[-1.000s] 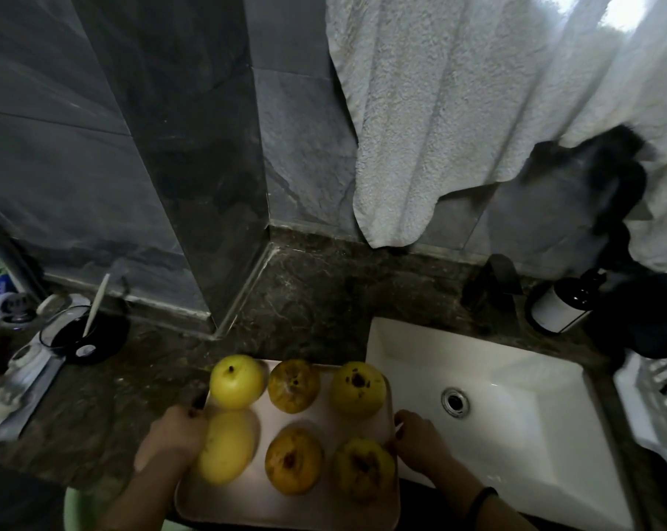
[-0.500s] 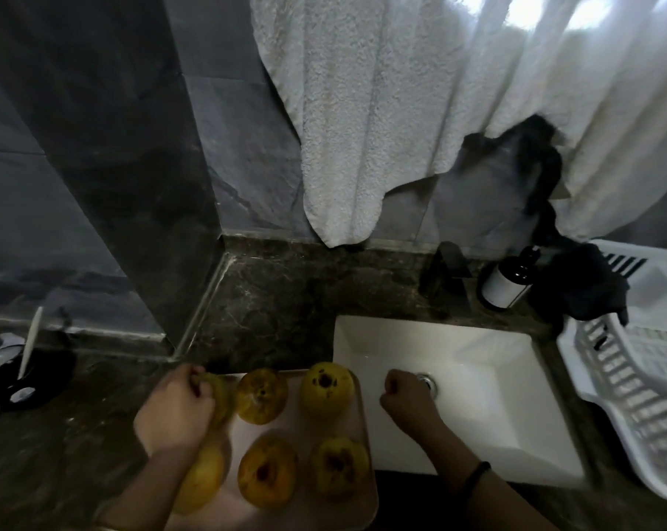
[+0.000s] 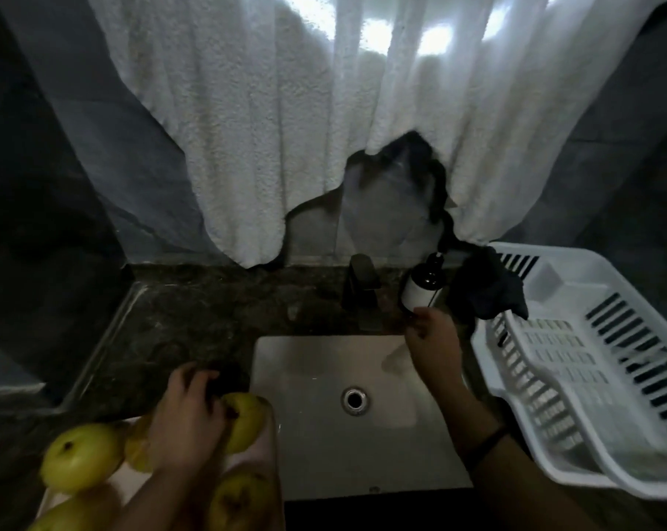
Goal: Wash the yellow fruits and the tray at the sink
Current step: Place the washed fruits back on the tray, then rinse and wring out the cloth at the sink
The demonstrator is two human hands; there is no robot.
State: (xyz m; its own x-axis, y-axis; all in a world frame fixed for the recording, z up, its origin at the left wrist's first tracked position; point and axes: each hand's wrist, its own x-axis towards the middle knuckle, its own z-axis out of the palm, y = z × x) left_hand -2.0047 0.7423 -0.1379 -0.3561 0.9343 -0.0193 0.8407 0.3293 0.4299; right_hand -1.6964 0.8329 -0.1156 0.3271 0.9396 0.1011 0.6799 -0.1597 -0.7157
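Left hand (image 3: 186,412): over the far end of the tray (image 3: 265,459), fingers curled round one yellow fruit (image 3: 249,423) at the tray's 1 o'clock corner. Other fruits (image 3: 81,456) lie on the tray at 8 and 5 o'clock of that hand.

Tray: frame 7 o'clock, on the dark counter (image 3: 194,312), right rim just beside the sink (image 3: 312,362).

Sink: frame centre toward 6 o'clock, drain (image 3: 355,400) mid-basin, faucet (image 3: 360,289) at its 12 o'clock.

Right hand (image 3: 433,339): at the sink's 1 o'clock corner, fingertips bent toward the base of a dark pump bottle (image 3: 420,289). Blurred, so cannot tell whether they grip or only touch.

White dish rack (image 3: 592,358): 3 o'clock of the sink.
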